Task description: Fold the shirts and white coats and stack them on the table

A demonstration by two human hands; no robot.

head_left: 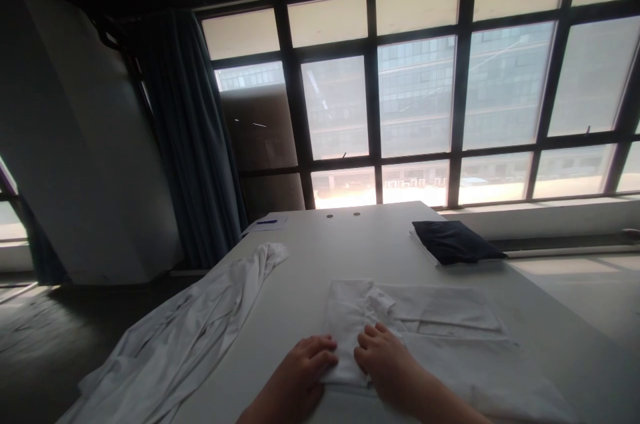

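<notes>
A white garment (447,311), partly folded, lies in front of me, with a sleeve-like strip stretching to the right and a bunched bit near its middle. My left hand (306,367) is closed at its left edge, fingers bent over the cloth. Close beside it, my right hand (383,359) has its fingers curled into the fabric, pinching it. The cloth under both palms is hidden. A second white garment (200,337) lies crumpled to the left and hangs over the table's side.
The white table (305,257) runs toward the windows. At its right edge rests a folded dark garment (455,241) on top of something white. Paper with a pen (267,221) lies at the far left corner. A blue curtain (187,137) hangs beyond.
</notes>
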